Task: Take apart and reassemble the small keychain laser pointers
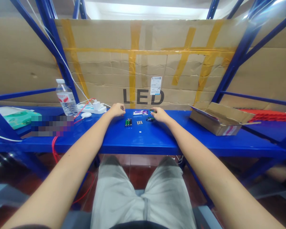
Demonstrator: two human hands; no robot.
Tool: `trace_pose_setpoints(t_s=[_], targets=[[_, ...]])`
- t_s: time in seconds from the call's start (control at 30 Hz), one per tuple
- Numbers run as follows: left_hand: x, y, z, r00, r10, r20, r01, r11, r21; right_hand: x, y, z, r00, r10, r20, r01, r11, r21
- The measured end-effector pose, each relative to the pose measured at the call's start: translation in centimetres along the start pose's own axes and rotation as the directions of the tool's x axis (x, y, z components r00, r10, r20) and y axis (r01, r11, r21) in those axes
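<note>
My left hand [117, 110] rests at the back of the blue table with its fingers curled; whether anything is inside them is hidden. Just right of it stand several small green and black cylinders [128, 122] in a row. Several small silver discs, like button cells [139, 122], lie grouped in the middle. Behind them is a row of purple and silver cylinders [140, 112]. My right hand [159, 114] has its fingertips closed on a small dark-green object [153, 111], too small to name. Below those fingers lies a dark looped item [150, 119].
An open cardboard box [220, 119] stands on the right of the blue table [143, 140]. At left are a water bottle [67, 98], a white power strip [91, 108] and red cables [54, 146]. A large taped carton [105, 73] forms the back; blue posts flank it.
</note>
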State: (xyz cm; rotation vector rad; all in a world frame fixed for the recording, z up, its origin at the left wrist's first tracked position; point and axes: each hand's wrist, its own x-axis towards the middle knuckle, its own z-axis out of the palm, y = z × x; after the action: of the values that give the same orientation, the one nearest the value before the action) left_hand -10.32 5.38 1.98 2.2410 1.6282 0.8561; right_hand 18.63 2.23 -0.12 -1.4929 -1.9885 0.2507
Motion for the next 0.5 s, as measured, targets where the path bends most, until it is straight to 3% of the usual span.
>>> trace_pose_setpoints(t_s=[0.2, 0.33, 0.5], targets=[[0.1, -0.5, -0.1, 0.994, -0.052, 0.096, 0.037, 0.987, 0.157, 0.5, 2.1, 0.2, 0.993, 0.119, 0.02, -0.116, 0.987, -0.108], [0.2, -0.6, -0.3, 0.965, -0.112, 0.237, 0.086, 0.989, 0.12, 0.6, 2.7, 0.4, 0.99, 0.138, 0.012, -0.134, 0.974, -0.181], [0.1, -0.2, -0.5, 0.933, -0.098, 0.345, 0.086, 0.995, 0.052, 0.6, 2.5, 0.3, 0.989, 0.143, 0.033, -0.134, 0.973, -0.186]])
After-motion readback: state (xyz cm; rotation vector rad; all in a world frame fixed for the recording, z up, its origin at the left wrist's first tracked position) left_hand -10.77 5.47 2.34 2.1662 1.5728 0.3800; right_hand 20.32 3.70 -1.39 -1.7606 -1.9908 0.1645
